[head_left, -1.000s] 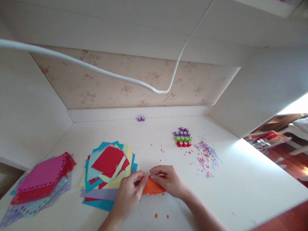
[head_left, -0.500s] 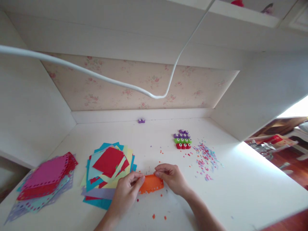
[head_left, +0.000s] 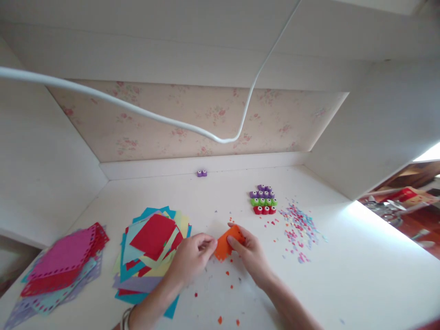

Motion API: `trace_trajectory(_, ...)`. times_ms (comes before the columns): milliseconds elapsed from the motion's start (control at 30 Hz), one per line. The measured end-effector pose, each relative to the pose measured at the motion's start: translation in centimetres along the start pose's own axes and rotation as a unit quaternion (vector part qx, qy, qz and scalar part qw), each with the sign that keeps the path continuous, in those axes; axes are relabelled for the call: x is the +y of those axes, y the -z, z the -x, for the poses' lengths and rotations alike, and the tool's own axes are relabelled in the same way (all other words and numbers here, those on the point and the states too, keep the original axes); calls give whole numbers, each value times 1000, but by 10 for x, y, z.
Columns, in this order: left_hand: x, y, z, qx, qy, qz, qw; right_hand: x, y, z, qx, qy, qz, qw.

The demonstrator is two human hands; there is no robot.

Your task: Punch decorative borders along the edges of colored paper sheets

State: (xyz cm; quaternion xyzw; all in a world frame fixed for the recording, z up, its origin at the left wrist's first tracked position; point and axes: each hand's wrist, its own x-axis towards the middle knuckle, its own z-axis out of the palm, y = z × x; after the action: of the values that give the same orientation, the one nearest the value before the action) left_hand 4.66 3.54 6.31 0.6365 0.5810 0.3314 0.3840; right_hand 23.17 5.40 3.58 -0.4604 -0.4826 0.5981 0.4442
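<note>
Between my two hands is an orange sheet of paper point(head_left: 224, 246), tilted, with punched notches along its edge. My right hand point(head_left: 250, 251) grips its right side, thumb on the front face and fingers behind. At its left edge, my left hand point(head_left: 196, 253) pinches the paper between thumb and forefinger. Small orange paper bits point(head_left: 227, 273) lie on the white table below and around it. Left of my left hand sits a pile of coloured paper point(head_left: 154, 236), with red, yellow, blue and purple pieces.
Punched pink, red and blue sheets point(head_left: 62, 252) are stacked at the far left. Purple, green and red craft punches point(head_left: 263, 201) stand in rows to the right, beside scattered confetti point(head_left: 298, 224). Two purple punches point(head_left: 202, 173) stand at the back. A white cable point(head_left: 154, 115) hangs across the view.
The orange paper has been raised and turned from lying level to slanting. My right hand now holds it further over its face. The view has shifted slightly.
</note>
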Motion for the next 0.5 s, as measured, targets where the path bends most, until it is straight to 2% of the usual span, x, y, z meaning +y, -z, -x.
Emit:
trace_trajectory(67, -2, 11, -29, 32, -62, -113, 991, 2, 5, -6, 22, 8, 18, 1000)
trace_trajectory(200, -14, 34, -108, 86, -75, -206, 972, 9, 10, -11, 27, 37, 94, 995)
trace_trajectory(333, -23, 49, -180, 118, -101, -293, 943, 15, 8, -11, 40, 108, 246, 962)
trace_trajectory(400, -26, 53, -203, 126, -115, -324, 931, 13, 7, -12, 33, 136, 271, 952)
trace_trajectory(500, -32, 59, -225, 112, -127, -362, 917, 6, 6, -13, 8, 153, 285, 946)
